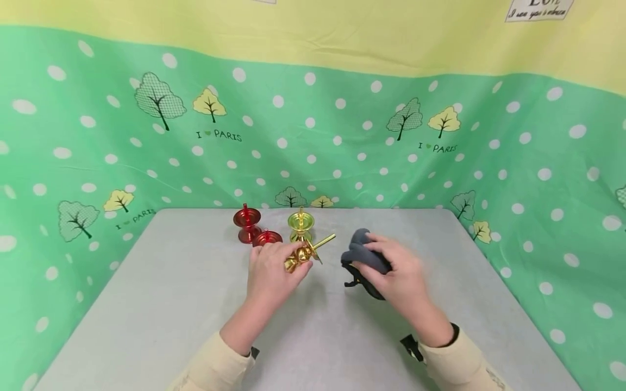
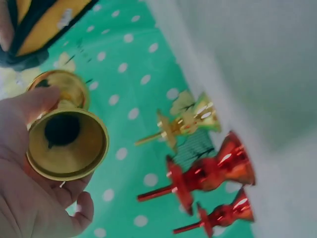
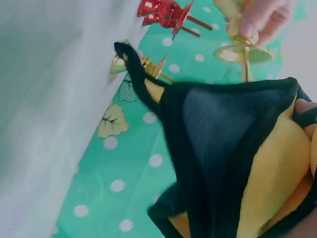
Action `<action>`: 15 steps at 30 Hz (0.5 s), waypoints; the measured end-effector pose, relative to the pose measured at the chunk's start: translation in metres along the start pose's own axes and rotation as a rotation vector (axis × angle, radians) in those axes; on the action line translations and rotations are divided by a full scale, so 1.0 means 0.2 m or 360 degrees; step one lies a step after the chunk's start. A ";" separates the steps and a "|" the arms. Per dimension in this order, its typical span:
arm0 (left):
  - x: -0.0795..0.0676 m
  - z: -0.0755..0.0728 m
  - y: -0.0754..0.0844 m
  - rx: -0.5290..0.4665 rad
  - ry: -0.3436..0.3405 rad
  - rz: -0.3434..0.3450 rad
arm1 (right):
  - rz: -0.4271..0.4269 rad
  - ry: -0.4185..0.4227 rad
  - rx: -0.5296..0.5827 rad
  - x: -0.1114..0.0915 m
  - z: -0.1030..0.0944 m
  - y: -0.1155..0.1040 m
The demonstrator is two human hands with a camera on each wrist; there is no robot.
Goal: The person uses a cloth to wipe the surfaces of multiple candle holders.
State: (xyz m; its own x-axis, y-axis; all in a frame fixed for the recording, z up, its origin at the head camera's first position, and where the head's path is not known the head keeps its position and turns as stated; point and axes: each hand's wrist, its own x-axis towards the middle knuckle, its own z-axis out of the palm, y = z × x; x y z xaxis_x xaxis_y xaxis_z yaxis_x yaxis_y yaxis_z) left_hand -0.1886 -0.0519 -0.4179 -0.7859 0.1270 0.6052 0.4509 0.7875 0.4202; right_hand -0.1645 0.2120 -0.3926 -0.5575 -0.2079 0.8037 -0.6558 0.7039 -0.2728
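Note:
My left hand (image 1: 274, 266) grips a gold candle holder (image 1: 304, 254) around its stem. It is tilted over, its thin spike pointing up and right in the head view; its hollow base (image 2: 69, 148) faces the left wrist camera. My right hand (image 1: 398, 271) holds a bunched dark grey cloth (image 1: 369, 258), with black edging and a yellow side (image 3: 277, 168) in the right wrist view. The cloth hangs just right of the spike, apart from it in the head view.
Two red candle holders (image 1: 247, 218) stand upright at the back left of the grey table (image 1: 161, 304), the nearer one partly behind my left hand. Another gold candle holder (image 1: 300, 221) stands to their right. A green dotted curtain (image 1: 313, 146) hangs behind the table.

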 end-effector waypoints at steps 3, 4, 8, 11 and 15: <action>0.00 -0.03 0.01 0.0162 0.0084 0.0154 | -0.0310 0.0057 -0.0151 0.03 0.07 -0.03; 0.00 -0.03 0.01 0.0192 0.0108 0.0194 | -0.0383 0.0071 -0.0198 0.04 0.09 -0.03; 0.00 -0.05 0.02 0.0202 0.0187 0.0292 | -0.0593 0.0129 -0.0349 0.05 0.15 -0.05; 0.00 -0.06 0.03 0.0159 0.0207 0.0324 | -0.0661 0.0184 -0.0359 0.05 0.19 -0.05; 0.02 -0.08 0.02 0.0127 0.0192 0.0381 | -0.0615 0.0171 -0.0311 0.06 0.21 -0.05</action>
State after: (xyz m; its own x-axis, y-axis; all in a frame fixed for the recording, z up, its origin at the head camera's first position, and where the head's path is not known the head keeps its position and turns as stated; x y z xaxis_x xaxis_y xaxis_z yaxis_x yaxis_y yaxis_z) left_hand -0.1828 -0.0575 -0.4027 -0.6029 0.2463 0.7589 0.5792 0.7893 0.2040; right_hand -0.1862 0.1742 -0.4033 -0.2275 -0.4164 0.8802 -0.6913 0.7057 0.1552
